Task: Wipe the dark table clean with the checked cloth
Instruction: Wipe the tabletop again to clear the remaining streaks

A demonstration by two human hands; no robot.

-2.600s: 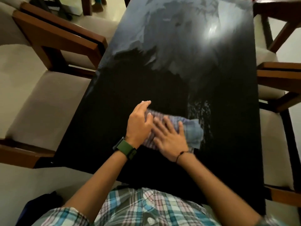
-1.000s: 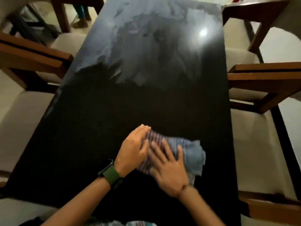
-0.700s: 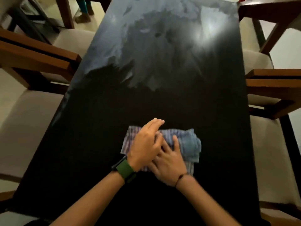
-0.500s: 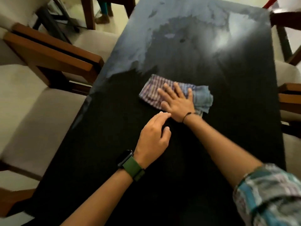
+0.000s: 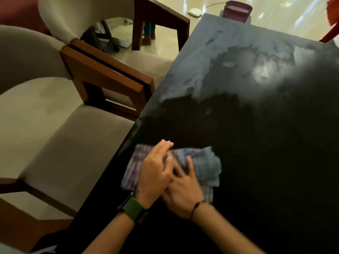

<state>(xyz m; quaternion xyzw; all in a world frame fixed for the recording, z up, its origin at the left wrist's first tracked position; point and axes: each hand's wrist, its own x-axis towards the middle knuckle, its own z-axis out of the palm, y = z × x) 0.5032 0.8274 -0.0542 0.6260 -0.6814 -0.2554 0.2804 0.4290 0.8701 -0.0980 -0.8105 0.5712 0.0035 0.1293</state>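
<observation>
The checked cloth (image 5: 205, 163), purple and blue, lies bunched on the dark table (image 5: 266, 143) close to its left edge. Both hands press down on it with flat fingers. My left hand (image 5: 156, 173), with a green watch on its wrist, lies partly over my right hand (image 5: 183, 191), which has a thin dark band at the wrist. The near part of the table looks dark and glossy. The far part carries a dull grey film with a ragged border.
Two cream upholstered chairs with wooden arms (image 5: 102, 74) stand along the table's left side. On the floor beyond the far end stand a purple basket (image 5: 237, 11) and a small white object (image 5: 195, 11). A red chair part (image 5: 330, 28) shows at the top right.
The cloth has come back from the middle of the table to the near left edge. My left hand, off the cloth half a second ago, now presses on it over my right hand.
</observation>
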